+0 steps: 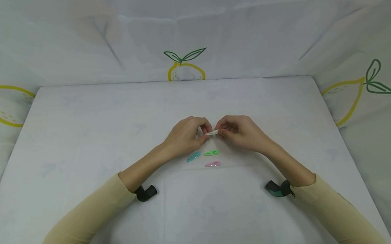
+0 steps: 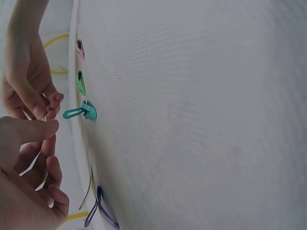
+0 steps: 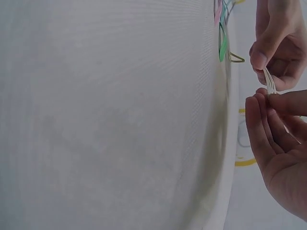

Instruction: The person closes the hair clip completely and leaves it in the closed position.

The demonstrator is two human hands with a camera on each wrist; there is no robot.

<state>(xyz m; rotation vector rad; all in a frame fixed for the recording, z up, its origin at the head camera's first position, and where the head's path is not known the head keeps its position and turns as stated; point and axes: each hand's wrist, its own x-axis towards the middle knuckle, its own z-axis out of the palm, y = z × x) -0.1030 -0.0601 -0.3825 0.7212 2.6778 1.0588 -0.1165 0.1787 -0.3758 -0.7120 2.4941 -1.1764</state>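
Observation:
A cream-white snap hair clip is pinched at both ends above the table. My left hand holds its left end between thumb and fingers, and my right hand holds the right end. In the right wrist view the clip spans the short gap between both hands' fingertips. Just below the hands lie a green clip, a teal clip and a pink clip. The teal clip stands unsnapped in the left wrist view, its inner tongue sticking up.
A purple clip and a yellowish clip lie on the table in the left wrist view; the left arm hides them from the head view. A white cloth covers the table. Lemon-printed curtains hang behind and at the sides.

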